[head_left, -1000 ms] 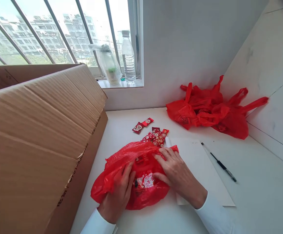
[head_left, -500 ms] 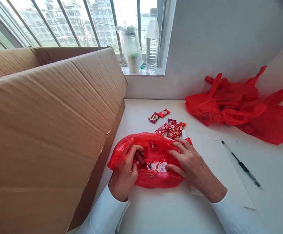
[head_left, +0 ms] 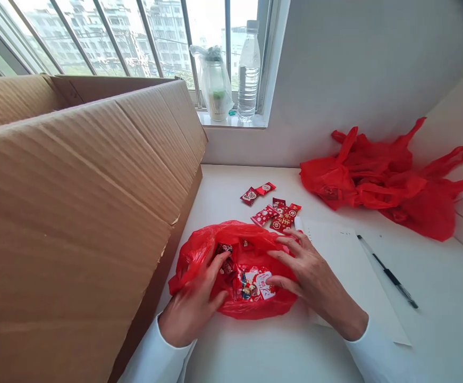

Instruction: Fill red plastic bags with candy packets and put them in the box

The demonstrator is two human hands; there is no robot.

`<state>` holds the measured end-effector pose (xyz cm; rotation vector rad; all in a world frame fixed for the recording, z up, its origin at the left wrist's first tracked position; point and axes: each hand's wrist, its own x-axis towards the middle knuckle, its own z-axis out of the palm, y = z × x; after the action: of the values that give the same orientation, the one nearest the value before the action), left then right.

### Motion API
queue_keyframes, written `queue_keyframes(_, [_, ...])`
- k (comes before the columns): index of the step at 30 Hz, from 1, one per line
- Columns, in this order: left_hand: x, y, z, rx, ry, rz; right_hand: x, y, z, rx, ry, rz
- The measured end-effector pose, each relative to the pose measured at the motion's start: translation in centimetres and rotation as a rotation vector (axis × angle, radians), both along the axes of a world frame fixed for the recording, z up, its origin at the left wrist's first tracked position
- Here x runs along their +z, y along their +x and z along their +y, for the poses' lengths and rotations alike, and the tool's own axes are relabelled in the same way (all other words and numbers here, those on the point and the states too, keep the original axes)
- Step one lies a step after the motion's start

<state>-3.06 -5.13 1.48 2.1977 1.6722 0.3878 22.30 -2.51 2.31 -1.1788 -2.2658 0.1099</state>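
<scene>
- One left hand [head_left: 193, 306], blurred, spreads loose fingers over the red bag [head_left: 255, 312].
- The right hand [head_left: 311, 268] splays loosely at its right rim.
- Inside, half-hidden dark packets [head_left: 228, 267] neighbour a printed packet [head_left: 257, 283].
- Bare desk [head_left: 271, 351] fronts the bag.
- Cardboard box [head_left: 75, 239]: cut off left.

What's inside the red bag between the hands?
The open red bag holds small dark red packets and a red and white packet. What lies underneath them is covered.

Two hands [head_left: 313, 268], one near bag [head_left: 251, 310], one box [head_left: 80, 229], one pen [head_left: 393, 276], one bottle [head_left: 249, 74], at least five loose packets [head_left: 249, 196]; far-right bags [head_left: 426, 205] uncountable.
</scene>
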Motion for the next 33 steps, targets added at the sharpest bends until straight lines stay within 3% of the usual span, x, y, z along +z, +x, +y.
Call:
queue_keyframes(3, [-0.6, 0.2, 0.2, -0.024, 0.182, 0.011, 1.1, 0.8, 0.1, -0.020, -0.034, 0.379])
queue_keyframes(5, [-0.2, 0.6, 0.4, -0.035, 0.264, -0.002, 1.6, 1.9, 0.6, -0.172, -0.025, 0.620])
queue_keyframes(7, [0.7, 1.1, 0.6, -0.071, 0.346, -0.035, 1.9, 3.2, 1.8, -0.369, -0.002, 0.718])
queue_keyframes(8, [1.1, 1.3, 0.6, -0.088, 0.390, -0.054, 1.9, 3.7, 2.6, -0.430, -0.005, 0.693])
queue_keyframes(10, [1.9, 1.9, 0.5, -0.096, 0.482, -0.085, 1.7, 4.1, 4.7, -0.420, -0.044, 0.522])
queue_keyframes(12, [2.4, 2.6, 0.2, -0.133, 0.576, -0.116, 1.6, 3.5, 6.9, -0.280, -0.061, 0.269])
queue_keyframes(15, [3.1, 3.5, -0.5, -0.335, 0.780, -0.167, 1.2, 1.1, 9.8, -0.027, -0.032, -0.096])
queue_keyframes(19, [3.8, 3.5, -1.4, -0.409, 1.040, -0.199, 0.4, -2.1, 12.0, 0.103, -0.030, -0.266])
queue_keyframes(23, [4.4, 2.3, -2.0, -0.298, 1.221, -0.200, 0.8, -2.5, 12.2, 0.069, -0.023, -0.269])
queue_keyframes(26, [4.5, 2.0, -2.1, -0.013, 1.289, -0.231, 3.1, -1.4, 10.4, -0.050, 0.015, -0.162])
queue_keyframes(28, [4.5, 2.4, -2.0, 0.139, 1.228, -0.211, 5.3, -0.8, 8.2, -0.079, -0.012, 0.037])
queue_keyframes(30, [4.4, 3.0, -1.7, 0.198, 1.128, -0.190, 7.1, -0.7, 5.8, 0.053, -0.149, 0.210])
queue_keyframes(33, [4.2, 3.5, -1.2, 0.194, 1.026, -0.208, 7.8, -1.9, 2.8, 0.348, -0.383, 0.124])
